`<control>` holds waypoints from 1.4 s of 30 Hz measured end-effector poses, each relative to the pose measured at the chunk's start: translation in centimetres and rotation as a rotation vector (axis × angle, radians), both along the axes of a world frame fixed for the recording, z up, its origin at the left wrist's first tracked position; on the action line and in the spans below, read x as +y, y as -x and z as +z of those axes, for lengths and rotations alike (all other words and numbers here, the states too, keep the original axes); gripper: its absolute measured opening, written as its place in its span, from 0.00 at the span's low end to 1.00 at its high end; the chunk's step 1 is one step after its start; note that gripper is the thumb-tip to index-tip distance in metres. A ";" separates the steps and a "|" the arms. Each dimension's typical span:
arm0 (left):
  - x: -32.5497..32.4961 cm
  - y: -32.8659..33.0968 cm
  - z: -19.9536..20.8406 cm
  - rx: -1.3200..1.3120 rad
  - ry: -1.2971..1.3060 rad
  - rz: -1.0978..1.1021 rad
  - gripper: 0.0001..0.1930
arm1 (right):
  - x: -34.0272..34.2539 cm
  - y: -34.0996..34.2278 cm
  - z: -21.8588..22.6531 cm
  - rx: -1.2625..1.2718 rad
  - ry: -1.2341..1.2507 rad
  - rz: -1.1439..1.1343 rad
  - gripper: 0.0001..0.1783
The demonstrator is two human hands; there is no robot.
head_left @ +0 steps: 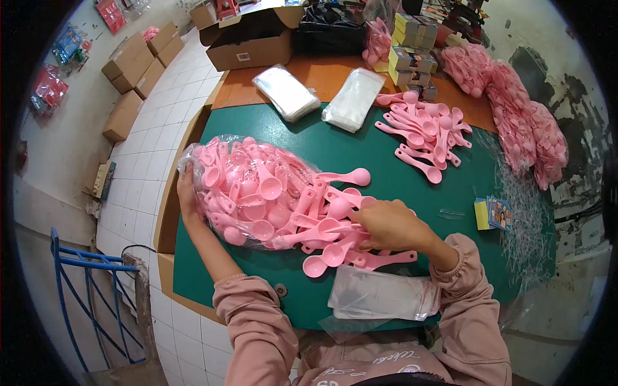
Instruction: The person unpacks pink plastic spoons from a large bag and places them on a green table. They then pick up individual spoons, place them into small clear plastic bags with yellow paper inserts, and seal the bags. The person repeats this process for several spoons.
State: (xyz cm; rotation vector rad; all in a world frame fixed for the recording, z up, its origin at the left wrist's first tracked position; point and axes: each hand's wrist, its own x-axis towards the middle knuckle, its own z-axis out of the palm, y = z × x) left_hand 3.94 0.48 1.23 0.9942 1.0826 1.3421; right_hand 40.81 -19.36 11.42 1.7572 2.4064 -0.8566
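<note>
A clear plastic bag full of pink measuring spoons lies on the green table, its mouth toward the right. My left hand grips the bag's left end, its fingers partly hidden behind the plastic. Out of the mouth spills a heap of pink measuring spoons. Over the right side of this heap my right hand is curled, closed round some spoons; its fingertips are partly hidden among them. Close to my body, below the heap, lies a stack of clear plastic sleeves.
Another pile of pink spoons lies farther back. Two stacks of clear sleeves are beside it. Small printed cards lie at right, near plastic scraps. Behind stand a cardboard box, card stacks and bagged spoons.
</note>
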 end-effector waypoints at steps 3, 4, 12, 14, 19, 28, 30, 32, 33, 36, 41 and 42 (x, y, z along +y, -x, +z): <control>-0.1 -0.2 0.2 0.024 0.007 0.020 0.22 | 0.2 0.0 0.9 -0.058 0.080 0.067 0.21; -0.2 -0.6 0.5 0.023 -0.001 0.032 0.21 | 0.2 0.0 1.2 -0.086 0.096 0.096 0.21; -1.0 -1.7 1.4 -0.063 0.020 0.034 0.18 | -0.5 -1.9 0.9 -0.078 -0.020 0.200 0.19; -1.1 -2.0 1.5 -0.068 0.020 0.034 0.18 | -0.4 -3.4 1.8 -0.042 -0.030 0.209 0.18; -1.1 -1.1 1.3 -0.071 0.024 0.034 0.19 | 2.3 -10.0 5.1 0.132 -0.111 -0.038 0.15; -0.5 -1.7 0.6 -0.011 -0.016 0.039 0.21 | 5.3 -10.6 2.0 -0.352 -0.719 -0.383 0.40; -0.5 -0.8 0.6 0.003 0.007 0.035 0.22 | 4.6 -7.8 0.7 0.020 -0.696 -0.026 0.43; -0.4 -0.5 0.4 0.008 0.023 0.014 0.22 | 4.0 -4.6 -1.5 0.229 -0.537 0.209 0.43; -0.4 -0.5 0.2 -0.015 0.005 -0.001 0.22 | 3.6 -3.4 -2.6 0.270 -0.477 0.264 0.44; 0.0 -0.2 -0.2 -0.001 -0.018 0.006 0.21 | 3.2 -1.4 -3.4 0.090 -0.455 0.216 0.45; -0.1 -0.4 -0.1 0.030 0.008 0.012 0.21 | 3.5 -2.0 -3.4 0.096 -0.231 0.096 0.36; -0.1 -0.5 0.0 0.030 0.013 0.010 0.21 | 3.7 -2.4 -3.1 0.111 -0.114 0.110 0.32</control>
